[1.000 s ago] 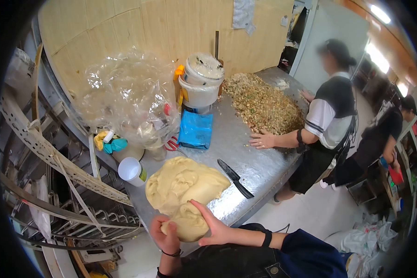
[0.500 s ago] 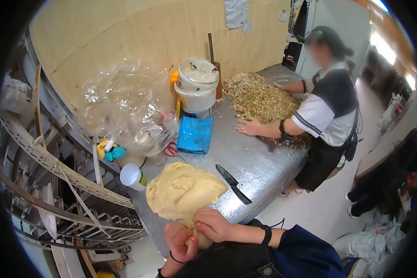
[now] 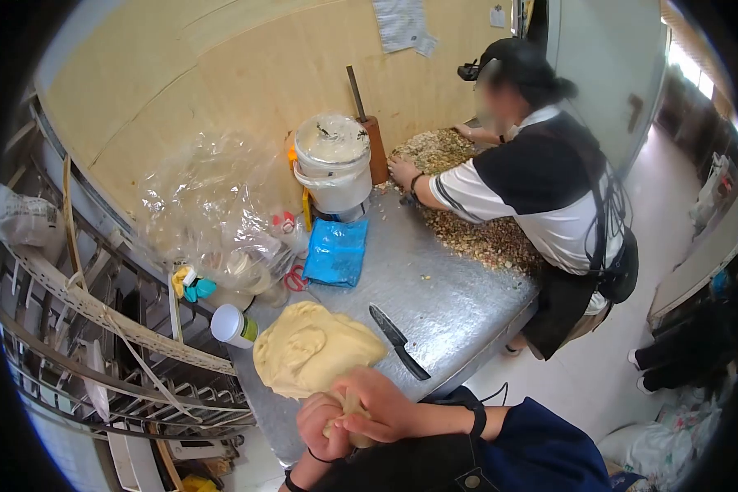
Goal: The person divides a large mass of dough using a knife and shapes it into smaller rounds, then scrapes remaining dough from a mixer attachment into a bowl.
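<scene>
You are looking at open steel counter point(image 3: 443, 299) lying bare just past the knife point(image 3: 398, 341), wide enough for a hand to pass. The dough mound point(image 3: 312, 348) is blocking the near left, while the blue bag point(image 3: 334, 252), bucket point(image 3: 334, 164) and a co-worker's arms point(image 3: 443, 190) are closing off the far end.

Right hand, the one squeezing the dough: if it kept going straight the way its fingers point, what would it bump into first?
The right hand points leftward across the dough piece, so it would most likely meet the left hand first, which grips that piece from the other side. Depth is hard to judge.
</scene>
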### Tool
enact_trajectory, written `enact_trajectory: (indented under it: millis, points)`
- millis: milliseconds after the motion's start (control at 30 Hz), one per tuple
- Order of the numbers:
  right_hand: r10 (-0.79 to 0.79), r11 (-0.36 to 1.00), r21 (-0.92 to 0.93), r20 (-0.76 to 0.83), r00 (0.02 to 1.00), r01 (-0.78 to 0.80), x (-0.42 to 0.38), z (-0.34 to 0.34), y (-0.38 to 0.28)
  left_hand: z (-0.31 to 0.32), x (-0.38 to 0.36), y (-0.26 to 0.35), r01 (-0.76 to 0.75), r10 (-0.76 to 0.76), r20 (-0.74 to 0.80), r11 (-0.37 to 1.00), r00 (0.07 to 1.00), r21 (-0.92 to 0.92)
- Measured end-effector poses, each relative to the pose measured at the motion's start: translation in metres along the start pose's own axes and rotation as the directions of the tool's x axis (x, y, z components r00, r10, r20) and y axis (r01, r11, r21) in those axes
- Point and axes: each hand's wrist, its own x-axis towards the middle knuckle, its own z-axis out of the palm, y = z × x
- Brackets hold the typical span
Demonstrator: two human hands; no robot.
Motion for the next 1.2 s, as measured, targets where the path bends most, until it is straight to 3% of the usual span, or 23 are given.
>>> enact_trajectory:
  millis: [67,133,200,233,267,333,367,433,500,600,667,767,800,833,867,900,933,1000,1033,1067,1133,1167,1200]
  points:
    - [-0.07,0.995,-0.066,0.004,0.998,0.07,0.004,-0.012,0.006,0.007,0.004,0.003,0.015,-0.016,0.041,1.0,0.999,0.014]
    - [-0.143,0.98,-0.138,0.013,0.99,0.144,0.006,-0.021,0.009,0.015,0.009,0.009,0.133,-0.134,0.088,0.991,0.987,0.02]
    - [-0.106,0.99,0.089,-0.006,0.994,0.106,0.004,-0.026,0.008,0.016,0.015,0.011,0.031,-0.046,0.152,0.994,0.987,0.102]
    - [-0.109,0.99,0.087,-0.006,0.994,0.109,0.003,-0.029,0.008,0.018,0.018,0.013,-0.072,0.032,0.219,0.982,0.975,0.176]
    - [-0.115,0.979,0.167,-0.012,0.993,0.115,0.002,-0.033,0.008,0.029,0.023,0.016,-0.074,0.035,0.217,0.982,0.975,0.175]
    - [-0.12,0.962,0.247,-0.014,0.993,0.12,-0.006,-0.039,0.016,0.055,0.037,0.024,-0.2,0.212,-0.069,0.969,0.975,0.146]
    - [-0.108,0.97,0.227,0.08,0.991,0.087,-0.014,-0.041,0.027,0.058,0.039,0.025,-0.197,0.21,-0.074,0.969,0.975,0.148]
    - [-0.096,0.977,0.205,0.177,0.98,0.059,-0.018,-0.048,0.034,0.061,0.044,0.026,-0.253,0.219,0.197,0.952,0.956,0.172]
    - [-0.009,0.952,0.305,0.048,0.999,-0.006,-0.021,-0.053,0.035,0.07,0.047,0.025,-0.273,0.235,0.206,0.945,0.95,0.179]
    - [0.114,0.961,0.258,-0.045,0.992,-0.099,-0.021,-0.061,0.04,0.082,0.047,0.019,-0.279,0.238,0.203,0.937,0.95,0.208]
    - [0.077,0.969,0.242,-0.121,0.99,-0.046,-0.017,-0.071,0.039,0.088,0.048,0.013,-0.276,0.236,0.189,0.933,0.953,0.231]
    - [0.081,0.991,0.119,-0.11,0.991,-0.068,-0.011,-0.089,0.037,0.094,0.047,-0.002,-0.178,0.191,-0.134,0.979,0.972,0.104]
    - [-0.016,0.99,0.138,-0.193,0.981,0.043,-0.008,-0.093,0.036,0.098,0.049,0.001,-0.174,0.188,-0.134,0.979,0.973,0.108]
    - [-0.109,0.977,0.147,-0.276,0.955,0.154,-0.005,-0.097,0.034,0.106,0.053,0.007,0.055,-0.109,-0.309,0.982,0.945,-0.18]
    - [-0.108,0.977,0.151,-0.275,0.955,0.154,-0.003,-0.099,0.032,0.11,0.056,0.009,0.215,-0.423,-0.379,0.849,0.823,-0.482]
    - [-0.175,0.961,0.155,-0.296,0.939,0.228,-0.001,-0.101,0.029,0.106,0.043,-0.009,0.272,-0.482,-0.228,0.758,0.846,-0.592]
    - [-0.242,0.94,0.158,-0.315,0.918,0.302,0.001,-0.102,0.028,0.107,0.034,-0.017,0.27,-0.481,-0.234,0.761,0.845,-0.59]
    - [-0.28,0.931,0.161,-0.266,0.922,0.329,-0.002,-0.095,0.033,0.11,0.022,-0.032,0.494,-0.728,0.241,0.151,0.642,-0.856]
    - [-0.314,0.923,0.158,-0.224,0.923,0.352,-0.002,-0.092,0.034,0.111,0.02,-0.039,0.441,-0.635,0.371,-0.053,0.678,-0.896]
    - [-0.315,0.922,0.157,-0.222,0.923,0.353,0.0,-0.091,0.035,0.108,0.015,-0.043,0.44,-0.634,0.371,-0.053,0.679,-0.896]
    - [-0.315,0.948,-0.096,-0.119,0.942,0.305,0.007,-0.093,0.027,0.104,0.016,-0.037,0.086,-0.555,0.359,-0.457,0.75,-0.885]
    - [-0.245,0.968,-0.079,-0.066,0.967,0.24,0.007,-0.094,0.026,0.101,0.015,-0.036,0.083,-0.557,0.358,-0.457,0.749,-0.885]
    - [-0.241,0.969,-0.075,-0.064,0.968,0.236,0.008,-0.094,0.028,0.097,0.013,-0.035,0.237,-0.649,0.29,-0.17,0.703,-0.957]
